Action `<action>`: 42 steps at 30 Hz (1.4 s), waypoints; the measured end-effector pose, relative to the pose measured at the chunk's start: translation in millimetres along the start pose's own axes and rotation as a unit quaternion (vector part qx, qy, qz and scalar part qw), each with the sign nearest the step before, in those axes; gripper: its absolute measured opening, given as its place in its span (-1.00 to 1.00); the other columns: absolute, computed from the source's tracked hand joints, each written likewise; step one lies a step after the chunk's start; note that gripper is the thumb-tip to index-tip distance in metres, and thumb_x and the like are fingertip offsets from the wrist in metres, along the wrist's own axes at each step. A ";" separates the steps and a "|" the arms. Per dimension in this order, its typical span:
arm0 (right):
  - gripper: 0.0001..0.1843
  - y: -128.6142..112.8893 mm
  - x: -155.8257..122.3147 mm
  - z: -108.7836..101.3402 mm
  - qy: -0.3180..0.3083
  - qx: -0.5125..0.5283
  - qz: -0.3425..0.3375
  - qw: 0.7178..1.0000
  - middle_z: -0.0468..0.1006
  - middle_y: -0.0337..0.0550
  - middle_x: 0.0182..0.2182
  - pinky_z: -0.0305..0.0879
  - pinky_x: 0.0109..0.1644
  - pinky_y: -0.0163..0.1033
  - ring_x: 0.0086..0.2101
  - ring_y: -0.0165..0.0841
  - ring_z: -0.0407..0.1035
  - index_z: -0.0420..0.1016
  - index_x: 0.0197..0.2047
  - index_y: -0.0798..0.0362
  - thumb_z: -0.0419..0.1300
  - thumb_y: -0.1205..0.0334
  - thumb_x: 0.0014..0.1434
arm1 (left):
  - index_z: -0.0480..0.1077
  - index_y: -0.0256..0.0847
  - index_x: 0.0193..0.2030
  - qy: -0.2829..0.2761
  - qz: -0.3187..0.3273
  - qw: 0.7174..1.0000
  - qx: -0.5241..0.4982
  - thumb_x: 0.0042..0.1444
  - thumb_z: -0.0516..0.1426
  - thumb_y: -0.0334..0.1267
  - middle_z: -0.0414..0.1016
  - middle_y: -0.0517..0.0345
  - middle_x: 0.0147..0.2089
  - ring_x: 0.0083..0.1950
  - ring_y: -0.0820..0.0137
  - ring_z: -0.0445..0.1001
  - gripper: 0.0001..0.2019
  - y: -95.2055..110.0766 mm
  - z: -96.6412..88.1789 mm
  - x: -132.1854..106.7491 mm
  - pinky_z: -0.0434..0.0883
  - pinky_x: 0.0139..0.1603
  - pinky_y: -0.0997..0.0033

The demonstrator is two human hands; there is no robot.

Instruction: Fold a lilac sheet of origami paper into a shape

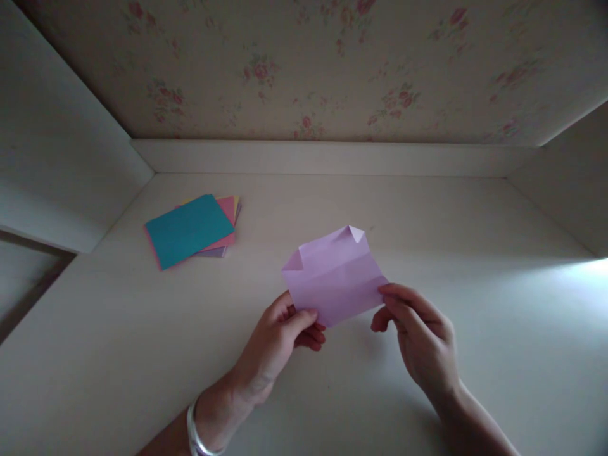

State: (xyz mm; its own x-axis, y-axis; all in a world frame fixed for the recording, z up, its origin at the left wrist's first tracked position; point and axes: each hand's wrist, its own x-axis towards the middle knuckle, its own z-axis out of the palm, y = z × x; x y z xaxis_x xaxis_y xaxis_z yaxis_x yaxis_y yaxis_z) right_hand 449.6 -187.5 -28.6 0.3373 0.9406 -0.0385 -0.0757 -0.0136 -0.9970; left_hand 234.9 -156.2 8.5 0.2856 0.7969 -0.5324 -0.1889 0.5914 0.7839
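A sheet of light purple paper (339, 278) is held up above the white desk. Its two far corners are folded, and faint creases cross it. My left hand (287, 329) grips the near left edge, thumb on top and fingers underneath. At the near right corner, my right hand (420, 332) pinches the same sheet between thumb and fingertips. The parts of the left fingers under the paper are hidden.
A stack of coloured paper (190, 231), teal on top with pink, yellow and purple below, lies at the back left of the desk (142, 354). White panels flank both sides. Floral wallpaper (285, 69) covers the wall behind.
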 end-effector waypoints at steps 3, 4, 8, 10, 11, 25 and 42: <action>-0.82 -1.1 -3.0 1.0 -0.039 0.018 -0.001 0.999 0.58 -0.22 -0.51 0.40 -0.37 -0.25 -0.49 -0.35 0.46 0.58 -0.07 -0.03 0.26 0.18 0.27 | 0.43 -0.27 -0.16 0.023 0.023 0.999 -0.030 0.13 0.25 -0.19 0.52 0.14 -0.36 -0.36 0.39 0.55 -0.78 0.8 -0.6 0.5 0.50 -0.35 0.48; -0.80 -2.3 -4.2 2.1 -0.051 0.018 -0.004 0.999 0.59 -0.22 -0.51 0.41 -0.37 -0.25 -0.49 -0.36 0.47 0.57 -0.04 -0.04 0.26 0.18 0.27 | 0.42 -0.26 -0.13 0.032 0.034 0.998 -0.043 0.14 0.25 -0.18 0.52 0.15 -0.33 -0.35 0.39 0.56 -0.76 1.2 -0.7 0.6 0.52 -0.34 0.46; -0.80 -6.7 -8.0 8.0 -0.074 -0.029 -0.022 0.997 0.60 -0.23 -0.53 0.45 -0.39 -0.29 -0.50 -0.37 0.49 0.56 -0.03 -0.04 0.26 0.19 0.27 | 0.41 -0.24 0.01 0.023 0.074 0.990 -0.115 0.20 0.24 -0.14 0.55 0.09 -0.15 -0.27 0.39 0.58 -0.69 2.8 -0.5 1.0 0.55 -0.25 0.44; -0.80 -7.0 -9.4 9.5 -0.079 -0.059 -0.031 0.995 0.60 -0.24 -0.53 0.45 -0.39 -0.32 -0.50 -0.38 0.50 0.55 -0.04 -0.04 0.25 0.19 0.28 | 0.41 -0.21 0.05 0.006 0.088 0.985 -0.148 0.24 0.23 -0.12 0.56 0.06 -0.08 -0.21 0.39 0.59 -0.69 2.5 -0.3 0.3 0.55 -0.17 0.43; -0.80 -6.5 -10.1 9.6 -0.082 -0.072 -0.034 0.993 0.60 -0.24 -0.52 0.46 -0.39 -0.32 -0.50 -0.38 0.50 0.54 -0.02 -0.04 0.24 0.19 0.28 | 0.42 -0.20 0.06 -0.002 0.092 0.984 -0.156 0.25 0.22 -0.13 0.56 0.06 -0.05 -0.16 0.38 0.58 -0.69 1.8 -0.2 -0.5 0.55 -0.12 0.41; -0.68 -16.3 -16.2 20.2 -0.302 -0.161 -0.109 0.933 0.65 -0.23 -0.35 0.47 -0.30 -0.36 -0.40 -0.42 0.53 0.47 0.11 -0.05 0.12 0.34 0.32 | 0.49 -0.23 -0.24 -0.037 0.039 0.996 -0.071 0.11 0.32 -0.10 0.57 0.10 -0.27 -0.11 0.22 0.55 -0.76 -13.2 10.0 -0.2 0.42 -0.03 0.25; -0.88 -11.1 -13.4 22.4 -0.214 -0.230 -0.187 0.931 0.54 -0.20 -0.39 0.34 -0.41 -0.39 -0.45 -0.45 0.43 0.54 -0.11 0.00 0.21 0.31 0.31 | 0.44 -0.28 -0.30 0.038 0.045 0.995 -0.079 0.10 0.27 -0.26 0.54 0.08 -0.25 -0.19 0.28 0.52 -0.86 -15.0 5.5 0.9 0.51 -0.12 0.24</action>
State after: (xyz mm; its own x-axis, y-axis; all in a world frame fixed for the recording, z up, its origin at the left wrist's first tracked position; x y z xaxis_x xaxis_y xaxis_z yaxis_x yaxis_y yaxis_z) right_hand 424.8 -192.3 -15.6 -0.1536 0.9561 0.2495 0.4143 0.2916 -0.8622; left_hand 243.2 -164.9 -1.9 0.1899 0.8506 -0.4903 -0.3575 0.5250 0.7724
